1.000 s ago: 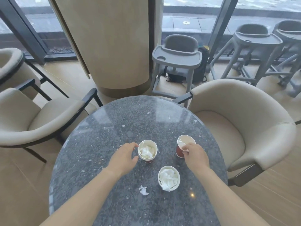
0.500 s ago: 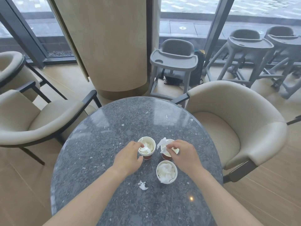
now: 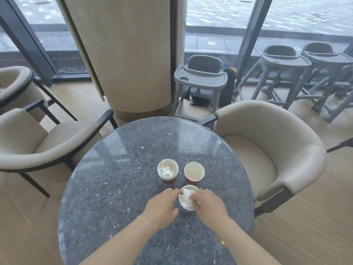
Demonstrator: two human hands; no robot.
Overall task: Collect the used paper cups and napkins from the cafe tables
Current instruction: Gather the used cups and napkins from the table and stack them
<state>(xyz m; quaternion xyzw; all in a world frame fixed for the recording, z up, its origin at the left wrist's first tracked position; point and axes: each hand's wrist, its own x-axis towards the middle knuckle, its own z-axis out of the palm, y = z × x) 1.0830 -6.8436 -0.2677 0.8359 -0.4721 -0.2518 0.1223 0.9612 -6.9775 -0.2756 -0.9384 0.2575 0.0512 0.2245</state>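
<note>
Our hands have left the two far cups and closed on the near cup, and the napkin once above the right cup now sits in the near one. Our left hand wraps its grip round that cup's left side; our right hand pinches the napkin at the rim. The cup stands toward the tabletop's near edge. The left cup, just beside the right, holds a second napkin.

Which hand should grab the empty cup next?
Right, probably. The empty cup stands just beyond the right hand, which pinches the napkin in the near cup. The left hand holds that cup.
</note>
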